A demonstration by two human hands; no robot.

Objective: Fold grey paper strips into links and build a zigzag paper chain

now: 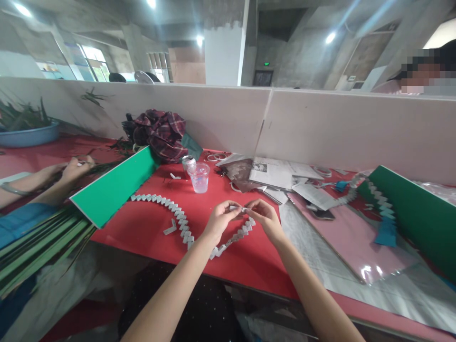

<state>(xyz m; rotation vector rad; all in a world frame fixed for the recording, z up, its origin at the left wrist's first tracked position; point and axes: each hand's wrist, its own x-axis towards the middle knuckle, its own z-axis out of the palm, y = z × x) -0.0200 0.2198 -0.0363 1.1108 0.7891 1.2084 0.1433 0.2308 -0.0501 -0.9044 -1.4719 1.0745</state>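
A long chain of folded grey paper links (178, 213) curves across the red table (142, 228). My left hand (219, 221) and my right hand (267, 218) meet above the table, each pinching the near end of the chain, where a small folded link sits between the fingertips. From my hands the chain hangs down to the table and bends back to the left. One loose folded link (170, 229) lies beside the chain.
A clear plastic cup (199, 177) and a can (188, 163) stand behind the chain. Green boards (114, 187) (416, 213) stand left and right. Newspapers (274, 173), a pink sheet (349, 237) and a plaid cloth (162, 133) lie about. A co-worker's hands (73, 168) handle green leaves at left.
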